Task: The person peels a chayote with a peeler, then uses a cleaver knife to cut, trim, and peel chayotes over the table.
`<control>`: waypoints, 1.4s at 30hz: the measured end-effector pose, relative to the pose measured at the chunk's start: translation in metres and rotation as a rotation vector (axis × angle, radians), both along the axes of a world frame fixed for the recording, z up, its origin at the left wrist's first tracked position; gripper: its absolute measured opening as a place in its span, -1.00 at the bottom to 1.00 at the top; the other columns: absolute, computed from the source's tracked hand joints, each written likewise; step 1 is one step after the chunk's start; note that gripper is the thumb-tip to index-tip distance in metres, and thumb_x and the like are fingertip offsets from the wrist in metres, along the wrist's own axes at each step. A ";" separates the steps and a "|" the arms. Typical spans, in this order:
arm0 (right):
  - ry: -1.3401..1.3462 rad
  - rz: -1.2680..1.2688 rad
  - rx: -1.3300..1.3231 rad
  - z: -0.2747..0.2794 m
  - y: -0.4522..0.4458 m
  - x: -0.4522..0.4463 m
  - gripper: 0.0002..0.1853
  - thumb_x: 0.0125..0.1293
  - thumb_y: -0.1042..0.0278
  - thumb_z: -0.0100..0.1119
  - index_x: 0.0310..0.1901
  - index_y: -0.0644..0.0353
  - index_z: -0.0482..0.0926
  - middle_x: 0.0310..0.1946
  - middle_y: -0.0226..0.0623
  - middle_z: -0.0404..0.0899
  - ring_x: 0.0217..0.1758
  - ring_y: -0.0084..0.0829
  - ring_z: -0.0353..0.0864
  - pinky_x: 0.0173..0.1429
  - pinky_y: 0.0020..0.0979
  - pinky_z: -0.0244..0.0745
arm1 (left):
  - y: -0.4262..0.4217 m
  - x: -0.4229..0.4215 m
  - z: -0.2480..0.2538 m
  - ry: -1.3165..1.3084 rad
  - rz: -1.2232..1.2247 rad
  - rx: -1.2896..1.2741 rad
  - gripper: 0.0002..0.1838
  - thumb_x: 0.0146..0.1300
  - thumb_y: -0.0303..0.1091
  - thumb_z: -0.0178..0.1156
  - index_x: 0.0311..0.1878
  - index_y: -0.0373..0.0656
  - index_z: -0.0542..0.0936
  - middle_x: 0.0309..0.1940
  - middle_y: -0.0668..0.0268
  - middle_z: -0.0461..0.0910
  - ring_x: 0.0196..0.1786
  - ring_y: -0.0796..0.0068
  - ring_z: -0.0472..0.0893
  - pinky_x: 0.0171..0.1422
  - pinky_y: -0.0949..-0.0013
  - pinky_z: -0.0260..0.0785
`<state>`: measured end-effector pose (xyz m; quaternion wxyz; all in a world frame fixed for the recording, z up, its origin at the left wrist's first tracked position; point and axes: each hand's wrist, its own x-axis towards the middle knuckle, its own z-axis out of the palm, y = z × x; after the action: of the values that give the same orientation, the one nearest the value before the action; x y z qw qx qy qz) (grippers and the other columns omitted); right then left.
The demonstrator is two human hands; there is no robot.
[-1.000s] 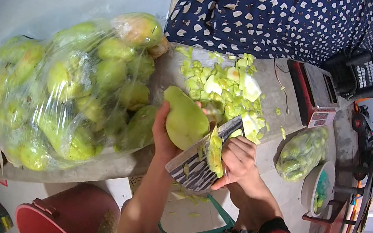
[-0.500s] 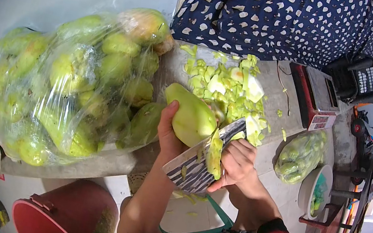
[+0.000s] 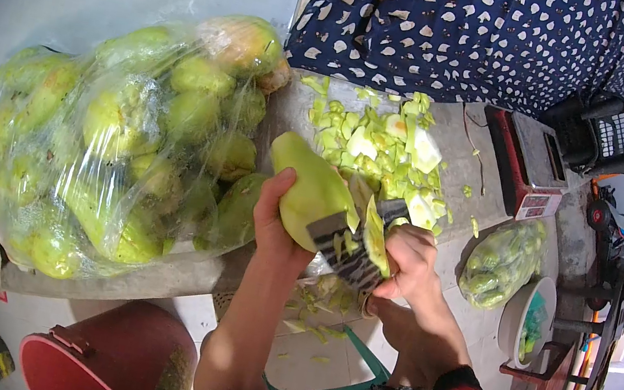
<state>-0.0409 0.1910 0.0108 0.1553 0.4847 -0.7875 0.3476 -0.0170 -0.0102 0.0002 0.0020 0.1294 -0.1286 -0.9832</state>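
Observation:
My left hand [image 3: 280, 210] is wrapped round the lower left side of a pale green papaya [image 3: 309, 186], thumb along its flank. The fruit is held tilted above the table, its upper part peeled smooth. In my right hand [image 3: 410, 262] is a broad-bladed cleaver [image 3: 344, 251], its dark, streaked blade against the papaya's right end. A cut piece of peel [image 3: 375, 240] stands on the blade near my fingers. The cleaver's handle is mostly hidden in my closed fist. Just beyond the fruit lies a heap of green and white peelings [image 3: 371, 143] on the table.
A big clear bag of papayas [image 3: 120, 144] fills the left of the table [image 3: 286, 103]. A red weighing scale [image 3: 522, 161] and a smaller filled bag [image 3: 504, 262] are at the right. Below stand a red bucket [image 3: 109, 351] and a white tub [image 3: 528, 317].
The cleaver has turned and moved, so less of its blade shows. The papaya has tilted more upright and shifted slightly left. The peel piece has shifted on the blade.

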 end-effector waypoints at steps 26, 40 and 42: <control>-0.237 -0.309 0.074 0.000 0.006 0.005 -0.19 0.22 -0.56 -0.12 -0.64 0.20 0.23 -0.76 -0.27 0.20 -0.73 -0.16 0.30 -0.60 -0.24 0.24 | -0.009 0.009 0.008 0.153 -0.127 -0.070 -0.37 0.11 -0.15 0.22 0.23 -0.21 0.32 -0.05 0.04 0.54 -0.04 0.21 0.60 0.08 0.15 0.51; -0.174 -0.269 0.042 0.004 0.002 0.003 -0.23 0.25 -0.51 -0.10 -0.60 0.21 0.31 -0.77 -0.25 0.22 -0.74 -0.15 0.35 -0.61 -0.23 0.27 | -0.013 0.009 0.010 0.251 -0.208 -0.122 -0.23 0.06 -0.12 0.25 0.31 -0.27 0.28 0.03 0.09 0.53 0.03 0.24 0.59 0.12 0.25 0.48; -0.162 -0.259 0.049 0.009 0.000 0.005 -0.23 0.26 -0.51 -0.10 -0.60 0.21 0.32 -0.77 -0.25 0.23 -0.73 -0.15 0.35 -0.60 -0.23 0.28 | -0.014 0.010 0.004 0.256 -0.272 -0.068 -0.22 0.06 -0.11 0.26 0.32 -0.26 0.27 0.03 0.10 0.53 0.03 0.25 0.59 0.12 0.26 0.48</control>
<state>-0.0364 0.1913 0.0197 0.1228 0.3528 -0.8618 0.3432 -0.0069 -0.0242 0.0045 -0.1102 -0.0156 -0.1768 -0.9779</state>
